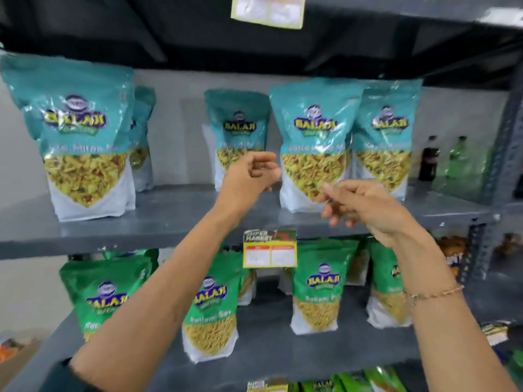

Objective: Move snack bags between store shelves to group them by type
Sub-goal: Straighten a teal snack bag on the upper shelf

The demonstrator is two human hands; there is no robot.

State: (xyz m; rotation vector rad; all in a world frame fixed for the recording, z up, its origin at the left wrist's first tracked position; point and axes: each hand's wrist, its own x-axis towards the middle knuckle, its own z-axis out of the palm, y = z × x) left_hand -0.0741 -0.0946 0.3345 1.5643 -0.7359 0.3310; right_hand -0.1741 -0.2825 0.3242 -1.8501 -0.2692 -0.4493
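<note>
Several teal Balaji snack bags stand upright on the upper grey shelf (175, 222): a big one at the left (85, 142), one further back in the middle (237, 128) and two at the right (314, 137). On the lower shelf (271, 346) stand several green Balaji bags (212, 312). My left hand (249, 176) hovers in front of the middle teal bag, fingers curled, holding nothing. My right hand (365, 205) hangs just before the right teal bag's lower edge, fingers loosely bent and empty.
A yellow price tag (270, 248) hangs from the upper shelf's front edge. Two drink bottles (428, 158) stand at the far right of that shelf. A metal upright (506, 142) frames the right side. More green packets (353, 384) lie at the bottom.
</note>
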